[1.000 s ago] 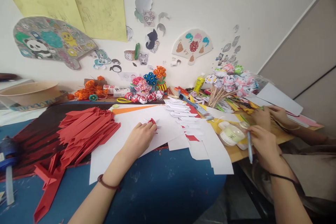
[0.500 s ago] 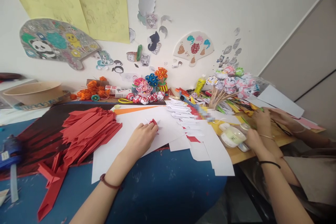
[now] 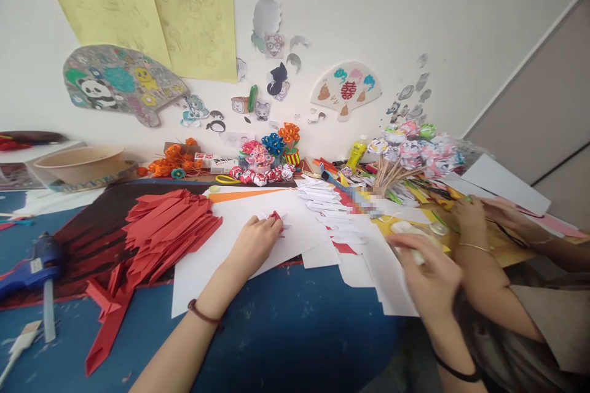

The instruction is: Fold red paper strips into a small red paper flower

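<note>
On the white paper sheets [image 3: 198,276], my left hand [image 3: 258,242] is closed, its fingertips pinching a small folded red-and-white paper piece [image 3: 275,216]. My right hand [image 3: 431,264] hovers over the right end of the sheets with fingers curled together; whether something small sits between them I cannot make out. Behind it shows a white bottle [image 3: 408,228], partly covered by the fingers. A row of folded white paper strips [image 3: 320,196], with red ones among them, lies between my hands. Left of my left hand rises a heap of folded red paper strips [image 3: 170,230].
A blue glue gun [image 3: 39,267] and a white cable [image 3: 23,341] lie at the left on the blue table [image 3: 286,319]. Paper flowers on sticks [image 3: 405,159] stand at the back right. A co-worker's hands [image 3: 470,218] work at the right. A tan bowl [image 3: 83,166] sits back left.
My right hand has moved left and nearer from beside the white bottle, now partly covering it. My left hand keeps its pinch on the paper piece. The whole view has shifted slightly.
</note>
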`<state>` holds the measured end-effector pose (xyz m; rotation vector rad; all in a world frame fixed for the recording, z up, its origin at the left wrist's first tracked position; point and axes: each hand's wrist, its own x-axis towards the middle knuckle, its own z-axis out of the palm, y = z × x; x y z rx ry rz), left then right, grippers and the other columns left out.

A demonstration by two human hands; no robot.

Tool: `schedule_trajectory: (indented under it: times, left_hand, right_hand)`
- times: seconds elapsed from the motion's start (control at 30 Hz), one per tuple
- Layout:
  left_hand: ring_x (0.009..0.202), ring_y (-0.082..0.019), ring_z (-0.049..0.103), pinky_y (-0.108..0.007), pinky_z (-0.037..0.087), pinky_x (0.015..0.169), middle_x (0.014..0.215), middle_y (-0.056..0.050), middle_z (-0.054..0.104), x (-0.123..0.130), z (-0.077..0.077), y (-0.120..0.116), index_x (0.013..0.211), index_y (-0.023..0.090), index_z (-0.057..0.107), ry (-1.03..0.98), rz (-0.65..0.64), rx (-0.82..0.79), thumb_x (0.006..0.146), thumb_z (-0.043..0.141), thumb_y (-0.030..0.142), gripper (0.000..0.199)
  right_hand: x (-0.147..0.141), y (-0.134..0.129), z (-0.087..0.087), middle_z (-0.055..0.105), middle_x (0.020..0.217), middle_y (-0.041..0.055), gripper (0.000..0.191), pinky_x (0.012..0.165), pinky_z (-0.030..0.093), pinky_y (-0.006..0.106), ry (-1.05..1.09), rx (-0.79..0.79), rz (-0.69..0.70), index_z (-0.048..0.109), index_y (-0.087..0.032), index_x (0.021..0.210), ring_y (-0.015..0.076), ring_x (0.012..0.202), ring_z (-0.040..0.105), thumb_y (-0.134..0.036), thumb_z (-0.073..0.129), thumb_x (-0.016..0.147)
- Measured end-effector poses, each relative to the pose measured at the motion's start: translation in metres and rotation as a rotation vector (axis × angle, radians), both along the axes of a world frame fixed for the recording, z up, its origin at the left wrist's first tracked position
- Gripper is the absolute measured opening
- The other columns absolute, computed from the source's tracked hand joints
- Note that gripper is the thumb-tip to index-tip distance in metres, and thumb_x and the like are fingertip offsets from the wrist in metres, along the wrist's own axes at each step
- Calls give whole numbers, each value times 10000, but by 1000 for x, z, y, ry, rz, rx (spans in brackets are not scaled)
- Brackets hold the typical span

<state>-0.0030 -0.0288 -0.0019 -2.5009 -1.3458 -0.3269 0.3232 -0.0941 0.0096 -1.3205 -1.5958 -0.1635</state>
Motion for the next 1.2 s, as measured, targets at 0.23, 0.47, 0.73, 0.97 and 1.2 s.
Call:
schedule_trajectory:
  times: [0.23,0.47,0.73,0.97,1.2]
  left_hand:
    - [714,-201,659,-319,392,714,769,-54,678,-4,-8,9,1028,163,478,-102,17,-3,984,409,303,162]
    - [740,-202,663,-315,384,706,801,-54,686,-5,-9,8,1058,166,463,-91,9,50,979,419,266,134]
    - [738,-198,642,-332,362,700,800,-52,672,-4,-6,5,1084,162,465,-53,4,76,983,378,209,142]
    - [714,-177,632,-345,339,704,809,-42,677,-2,-9,6,955,170,521,-96,-1,79,974,364,155,159]
    - [730,-175,620,-353,337,736,873,-46,662,4,-11,9,928,174,542,-79,53,97,981,370,206,183]
  right_hand:
    - [-123,76,15,715,949,43,267,726,517,336,-90,-360,491,693,-229,1013,181,752,635,-166,486,856]
    - [-142,122,-32,715,949,47,202,734,501,309,10,-489,657,697,-208,1030,173,797,638,-262,574,878]
    - [-137,117,-38,684,999,33,295,786,481,317,-26,-420,714,639,-236,1118,181,865,613,-262,676,827]
    - [-141,107,-33,661,952,35,62,840,450,357,-183,-283,629,644,-245,937,220,935,589,-250,611,885]
    - [-138,97,-27,643,989,50,134,783,447,338,-178,-210,481,597,-240,1034,207,848,585,-287,553,916]
